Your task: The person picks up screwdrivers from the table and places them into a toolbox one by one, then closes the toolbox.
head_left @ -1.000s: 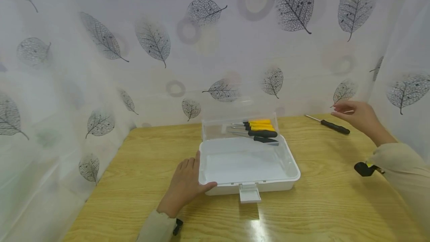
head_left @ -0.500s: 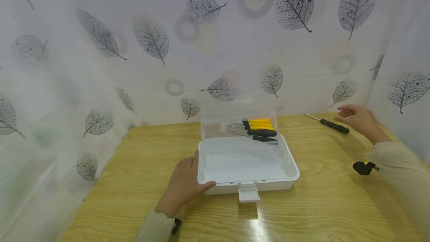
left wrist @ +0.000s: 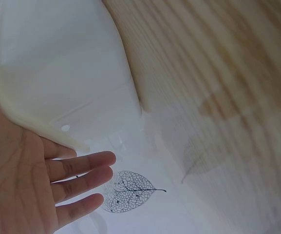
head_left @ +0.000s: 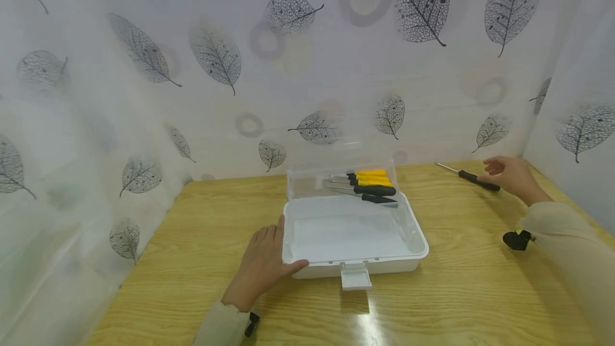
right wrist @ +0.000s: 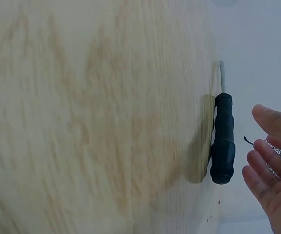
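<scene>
A white plastic box [head_left: 353, 271] with a raised clear lid [head_left: 300, 186] stands on the table. My left hand [head_left: 261, 263] rests against its left side, thumb at the front corner and fingers extended; the left wrist view shows the fingers [left wrist: 82, 165] beside the box wall. A black-handled screwdriver [head_left: 478, 179] lies on the table to the right of the box, its shaft pointing to the back left. My right hand [head_left: 515, 178] hovers by its handle with fingers loosely bent. In the right wrist view a gap shows between the fingertips and the screwdriver handle [right wrist: 223, 136].
Several tools with yellow handles [head_left: 373, 178] and black handles [head_left: 377, 191] lie in a row at the box's back, within the lid area. An unfastened latch [head_left: 355, 276] hangs at the box front. A leaf-patterned curtain [head_left: 336, 68] closes off the table's back and sides.
My right hand has come down slightly from above the screwdriver to beside its handle. My left hand and the box stay as they were, apart from a small shift of the view.
</scene>
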Tool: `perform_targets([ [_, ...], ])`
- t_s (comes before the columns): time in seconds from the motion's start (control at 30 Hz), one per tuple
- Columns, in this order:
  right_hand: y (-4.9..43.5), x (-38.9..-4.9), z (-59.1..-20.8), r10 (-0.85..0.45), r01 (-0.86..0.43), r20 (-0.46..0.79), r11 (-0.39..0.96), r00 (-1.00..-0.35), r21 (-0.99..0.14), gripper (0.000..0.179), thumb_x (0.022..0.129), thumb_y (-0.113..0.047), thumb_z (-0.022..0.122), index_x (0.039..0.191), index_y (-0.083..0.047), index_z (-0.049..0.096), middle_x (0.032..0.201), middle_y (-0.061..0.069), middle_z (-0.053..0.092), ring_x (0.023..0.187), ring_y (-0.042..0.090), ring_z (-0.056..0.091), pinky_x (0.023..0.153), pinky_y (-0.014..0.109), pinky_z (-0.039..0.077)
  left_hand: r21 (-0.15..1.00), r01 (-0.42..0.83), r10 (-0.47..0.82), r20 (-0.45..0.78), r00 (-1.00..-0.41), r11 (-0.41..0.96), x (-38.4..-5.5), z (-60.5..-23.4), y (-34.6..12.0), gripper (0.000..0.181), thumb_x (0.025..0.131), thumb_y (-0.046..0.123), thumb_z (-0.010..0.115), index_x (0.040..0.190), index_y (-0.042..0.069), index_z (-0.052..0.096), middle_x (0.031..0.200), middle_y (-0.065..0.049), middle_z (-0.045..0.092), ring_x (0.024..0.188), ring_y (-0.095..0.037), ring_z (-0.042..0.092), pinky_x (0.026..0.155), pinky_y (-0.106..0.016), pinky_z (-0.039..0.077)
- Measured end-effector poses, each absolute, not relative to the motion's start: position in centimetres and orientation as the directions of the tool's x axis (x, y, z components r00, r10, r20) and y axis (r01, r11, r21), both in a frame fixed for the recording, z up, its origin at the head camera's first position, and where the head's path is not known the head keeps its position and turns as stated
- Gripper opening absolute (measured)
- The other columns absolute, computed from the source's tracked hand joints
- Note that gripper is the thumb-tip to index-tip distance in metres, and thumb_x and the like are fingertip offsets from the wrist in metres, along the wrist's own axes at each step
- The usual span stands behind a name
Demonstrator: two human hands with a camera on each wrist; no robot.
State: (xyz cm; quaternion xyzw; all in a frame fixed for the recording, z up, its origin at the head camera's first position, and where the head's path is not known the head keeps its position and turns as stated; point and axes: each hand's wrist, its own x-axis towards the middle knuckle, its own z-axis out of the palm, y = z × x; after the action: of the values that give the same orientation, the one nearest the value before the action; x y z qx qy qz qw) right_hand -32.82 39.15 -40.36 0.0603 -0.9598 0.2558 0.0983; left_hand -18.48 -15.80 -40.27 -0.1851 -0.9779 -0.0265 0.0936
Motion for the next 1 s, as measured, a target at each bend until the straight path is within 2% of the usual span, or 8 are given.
perform_targets([
  [0.3, 39.5, -33.2, -41.2, -0.071, -0.119, 0.116, 0.865, -0.991, -0.487, 0.059, 0.087, -0.024, 0.067, 0.124, 0.016, 0.045, 0.114, 0.040, 0.053, 0.101, 0.052, 0.053, 0.081, 0.058, 0.046, 0.007, 0.370, 0.361, 0.210, -0.909, 0.929, -18.5, -40.3, -15.8, 0.106, 0.076, 0.072, 0.053, 0.142, -0.008, 0.031, 0.119, -0.019, 0.059, 0.112, -0.033, 0.055, 0.098, -0.044, 0.045],
  [0.63, 39.9, -33.7, -41.7, -0.105, -0.128, 0.076, 0.878, -0.992, -0.461, 0.057, 0.085, -0.021, 0.067, 0.121, 0.018, 0.046, 0.112, 0.040, 0.054, 0.100, 0.052, 0.054, 0.082, 0.058, 0.046, 0.017, 0.367, 0.356, 0.201, -0.912, 0.930, -18.5, -40.3, -15.8, 0.107, 0.076, 0.073, 0.052, 0.143, -0.007, 0.029, 0.120, -0.020, 0.058, 0.113, -0.033, 0.055, 0.099, -0.044, 0.045],
  [1.0, 39.9, -33.7, -41.5, -0.116, -0.127, 0.051, 0.902, -0.992, -0.412, 0.053, 0.082, -0.019, 0.070, 0.114, 0.019, 0.051, 0.104, 0.037, 0.059, 0.094, 0.052, 0.053, 0.083, 0.062, 0.041, 0.021, 0.377, 0.365, 0.205, -0.908, 0.926, -18.5, -40.2, -15.9, 0.107, 0.076, 0.074, 0.051, 0.142, -0.008, 0.030, 0.119, -0.020, 0.058, 0.112, -0.033, 0.055, 0.098, -0.045, 0.046],
])
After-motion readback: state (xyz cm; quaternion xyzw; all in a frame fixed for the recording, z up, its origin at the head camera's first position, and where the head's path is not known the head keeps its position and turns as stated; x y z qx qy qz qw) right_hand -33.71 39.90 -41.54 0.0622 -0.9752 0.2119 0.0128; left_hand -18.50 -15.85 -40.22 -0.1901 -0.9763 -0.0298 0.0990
